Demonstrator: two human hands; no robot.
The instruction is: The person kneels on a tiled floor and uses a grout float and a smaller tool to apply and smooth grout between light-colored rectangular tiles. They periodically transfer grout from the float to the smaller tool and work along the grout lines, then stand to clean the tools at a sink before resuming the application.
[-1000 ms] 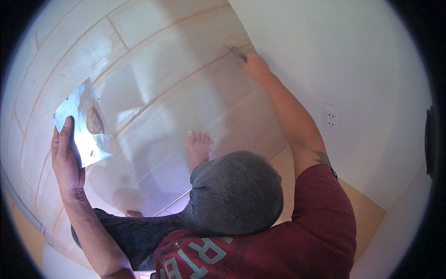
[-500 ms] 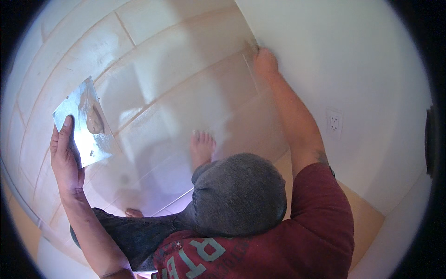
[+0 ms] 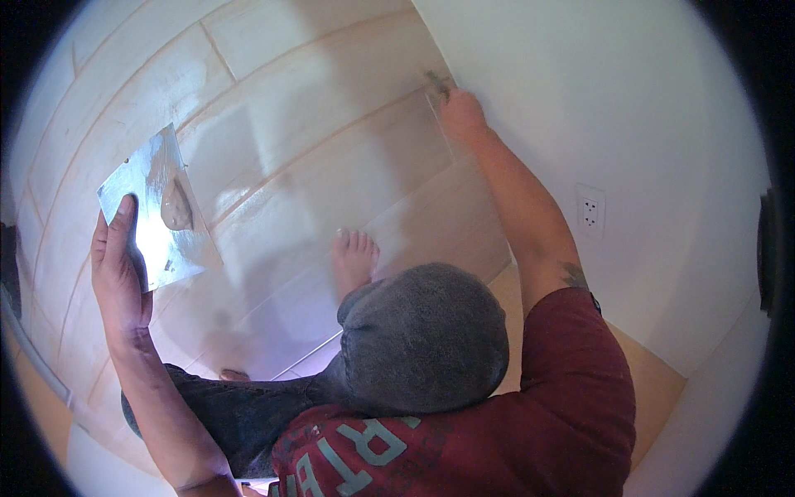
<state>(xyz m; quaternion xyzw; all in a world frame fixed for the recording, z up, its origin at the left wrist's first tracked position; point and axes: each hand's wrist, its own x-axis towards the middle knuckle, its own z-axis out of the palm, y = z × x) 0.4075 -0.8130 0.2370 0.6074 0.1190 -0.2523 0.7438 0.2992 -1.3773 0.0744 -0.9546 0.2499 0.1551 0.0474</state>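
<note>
My left hand (image 3: 118,265) grips a shiny square metal plate (image 3: 153,178) on its near side; a lump of beige paste (image 3: 175,207) sits on the plate's right half. My right hand (image 3: 464,114) is closed on a small putty knife (image 3: 435,81), blurred by motion, low at the corner where the tiled floor (image 3: 323,116) meets the white wall. The tiles are long and pale, with tan joint lines and wet-looking streaks. Whether the knife's tip touches the tile or the wall, I cannot tell.
A white wall (image 3: 646,124) with a socket (image 3: 590,214) runs along my right side. My bare foot (image 3: 356,253) is on the tiles below me, beside my bent knee (image 3: 422,340). A plain tan floor (image 3: 650,389) shows at lower right. A dark object (image 3: 10,269) shows at the left edge.
My right hand with the knife went right and up toward the wall, then slightly back left. The plate in my left hand has risen slightly. A dark object has appeared at the left edge.
</note>
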